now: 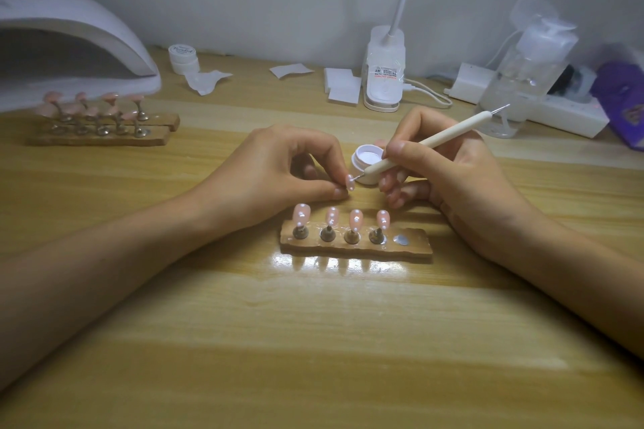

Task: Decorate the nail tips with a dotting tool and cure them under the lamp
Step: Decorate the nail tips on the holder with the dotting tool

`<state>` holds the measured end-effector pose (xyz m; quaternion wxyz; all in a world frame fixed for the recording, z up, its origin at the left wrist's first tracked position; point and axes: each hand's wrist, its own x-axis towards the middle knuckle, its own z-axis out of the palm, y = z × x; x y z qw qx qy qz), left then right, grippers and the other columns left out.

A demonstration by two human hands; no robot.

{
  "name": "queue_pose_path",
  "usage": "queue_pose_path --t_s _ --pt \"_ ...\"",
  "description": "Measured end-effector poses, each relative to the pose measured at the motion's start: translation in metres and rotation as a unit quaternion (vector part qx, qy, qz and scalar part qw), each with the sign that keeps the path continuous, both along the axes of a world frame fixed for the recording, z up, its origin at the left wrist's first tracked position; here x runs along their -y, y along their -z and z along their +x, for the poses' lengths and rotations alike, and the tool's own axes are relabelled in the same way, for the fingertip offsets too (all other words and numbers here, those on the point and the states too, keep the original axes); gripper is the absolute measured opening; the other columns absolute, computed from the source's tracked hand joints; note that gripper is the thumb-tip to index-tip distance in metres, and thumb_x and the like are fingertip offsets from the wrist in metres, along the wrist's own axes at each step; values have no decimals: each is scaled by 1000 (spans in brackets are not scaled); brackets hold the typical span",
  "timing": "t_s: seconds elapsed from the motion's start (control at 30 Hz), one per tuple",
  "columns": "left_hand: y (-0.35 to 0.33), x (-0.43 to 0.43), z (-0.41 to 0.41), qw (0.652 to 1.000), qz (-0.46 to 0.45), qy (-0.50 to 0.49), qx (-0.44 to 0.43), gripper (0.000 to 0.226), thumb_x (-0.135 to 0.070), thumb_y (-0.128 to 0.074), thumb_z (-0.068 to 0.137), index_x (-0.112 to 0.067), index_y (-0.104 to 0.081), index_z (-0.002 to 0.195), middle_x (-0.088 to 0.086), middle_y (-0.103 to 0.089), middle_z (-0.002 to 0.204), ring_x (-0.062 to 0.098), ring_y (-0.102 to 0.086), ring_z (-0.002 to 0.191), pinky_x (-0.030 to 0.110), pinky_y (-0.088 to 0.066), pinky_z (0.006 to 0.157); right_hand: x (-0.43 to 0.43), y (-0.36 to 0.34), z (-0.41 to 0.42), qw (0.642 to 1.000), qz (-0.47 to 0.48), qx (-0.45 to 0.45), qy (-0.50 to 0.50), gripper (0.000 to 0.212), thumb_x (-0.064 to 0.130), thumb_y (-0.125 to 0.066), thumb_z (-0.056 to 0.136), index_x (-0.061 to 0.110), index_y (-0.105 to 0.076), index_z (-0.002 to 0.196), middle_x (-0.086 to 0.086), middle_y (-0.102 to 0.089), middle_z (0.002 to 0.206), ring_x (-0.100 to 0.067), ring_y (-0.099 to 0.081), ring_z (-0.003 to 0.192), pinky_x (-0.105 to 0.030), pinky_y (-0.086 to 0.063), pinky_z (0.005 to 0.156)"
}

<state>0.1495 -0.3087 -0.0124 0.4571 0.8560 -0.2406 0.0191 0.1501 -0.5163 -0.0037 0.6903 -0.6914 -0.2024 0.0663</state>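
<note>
My wooden table [313,341] held a closed white jar [183,58] beside a crumpled wipe [205,79] at the back, white pads [343,85] just left of a desk light's base [383,70], a white cable [428,92] trailing right from it, a clear pump bottle [522,73] before a power strip [564,115], a purple packet [623,97] at my far right.

Pinching pink nail tip [349,182] btwn thumb & forefinger of left hand [278,167], touching it w/ fine end of dotting tool [428,144] gripped pen-style in right hand [449,167]. Just behind, open pot of white gel [367,158]. In front, on wooden stand [414,247], four dotted tips [355,218] upright, silver disc [400,239] at right end. Back left: curing lamp [69,31], two more stands [104,137] w/ tips beside it.
</note>
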Motion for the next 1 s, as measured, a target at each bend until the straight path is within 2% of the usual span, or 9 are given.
queue_pose_path --t_s 0.8,1.0 --pt "1 0 0 1000 -9 14 6 22 -10 -82 76 -29 -71 72 -22 -66 66 -6 -56 62 3 -37 63 1 -1 0 999 48 7 -3 18 18 -62 87 20 -56 70 -11 -67 73 -15 -63 60 -25 -52 52" --pt "1 0 0 1000 -11 10 -6 20 -10 -81 77 -27 -72 74 -17 -69 71 -4 -58 65 8 -41 65 1 -1 0 999 53 2 -3 19 18 -61 87 21 -57 69 -10 -67 71 -15 -62 59 -24 -51 51"
